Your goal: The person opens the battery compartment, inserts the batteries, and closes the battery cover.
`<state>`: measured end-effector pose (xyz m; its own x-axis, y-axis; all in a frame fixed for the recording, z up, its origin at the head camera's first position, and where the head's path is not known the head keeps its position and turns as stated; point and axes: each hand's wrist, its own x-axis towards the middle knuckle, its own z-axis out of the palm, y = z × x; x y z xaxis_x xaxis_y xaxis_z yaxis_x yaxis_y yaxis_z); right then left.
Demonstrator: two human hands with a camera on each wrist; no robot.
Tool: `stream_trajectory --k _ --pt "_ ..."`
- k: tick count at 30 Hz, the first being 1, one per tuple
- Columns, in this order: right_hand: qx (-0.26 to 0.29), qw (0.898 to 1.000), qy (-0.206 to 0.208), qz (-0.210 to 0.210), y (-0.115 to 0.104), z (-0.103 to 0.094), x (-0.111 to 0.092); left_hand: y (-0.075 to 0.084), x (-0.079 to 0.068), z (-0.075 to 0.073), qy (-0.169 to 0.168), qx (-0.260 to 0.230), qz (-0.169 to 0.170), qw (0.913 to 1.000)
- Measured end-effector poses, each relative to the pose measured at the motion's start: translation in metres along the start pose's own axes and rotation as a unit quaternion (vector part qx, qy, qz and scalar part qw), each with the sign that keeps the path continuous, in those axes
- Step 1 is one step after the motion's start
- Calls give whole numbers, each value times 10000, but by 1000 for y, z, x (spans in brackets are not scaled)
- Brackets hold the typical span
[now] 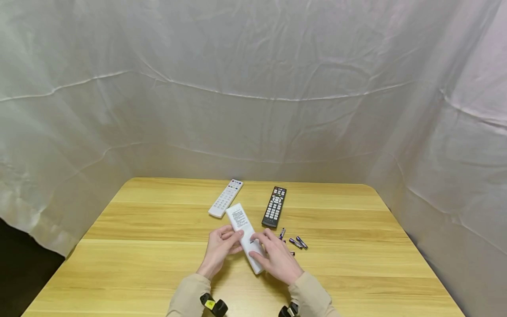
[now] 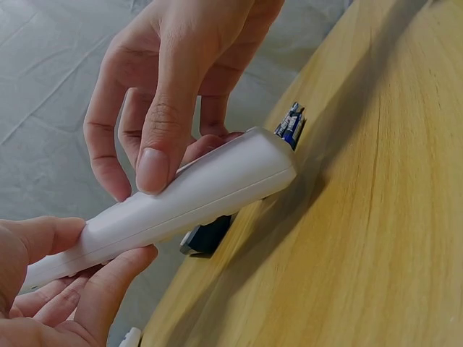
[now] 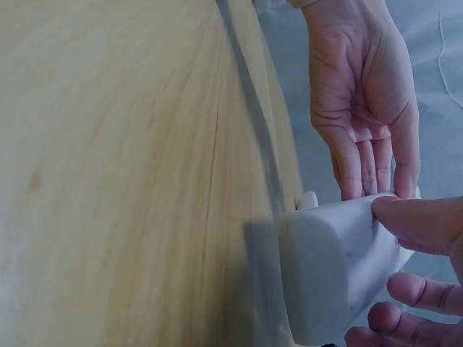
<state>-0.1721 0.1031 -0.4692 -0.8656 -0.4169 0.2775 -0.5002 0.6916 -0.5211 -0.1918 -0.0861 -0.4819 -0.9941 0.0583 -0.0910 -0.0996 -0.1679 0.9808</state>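
The held remote [image 1: 246,236] is hanging above the table [image 1: 348,264], on the person's side of the black remote [image 1: 274,206] and slightly to its left. It is slanting, with its back facing up and its printed label toward the far end; this turn is probably giving the fingers access to that face. The left hand [image 1: 221,246] is gripping it at the side, thumb above and fingers below, closed to the remote's thickness and seemingly steadying it. The right hand [image 1: 280,259] is touching the nearer half of the back, thumb and bent fingers standing partly apart; whether they are pinching any part, I cannot tell. Several batteries [image 1: 295,243] are lying loose to the right of the black remote and nearer the person, within easy reach of the right hand, which may be hiding some. The other white remote [image 1: 225,198] is lying keys up to the left of the black remote, which is also facing keys up; both are presumably resting there to stay out of the hands' way. Beyond the black remote, a pale curtain [image 1: 253,123] is hanging.
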Motion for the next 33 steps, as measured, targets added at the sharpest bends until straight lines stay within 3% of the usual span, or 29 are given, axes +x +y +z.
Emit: stream_trajectory --k 33 --pt "416 9966 -702 148 2 -6 14 3 -2 4 40 45 -13 10000"
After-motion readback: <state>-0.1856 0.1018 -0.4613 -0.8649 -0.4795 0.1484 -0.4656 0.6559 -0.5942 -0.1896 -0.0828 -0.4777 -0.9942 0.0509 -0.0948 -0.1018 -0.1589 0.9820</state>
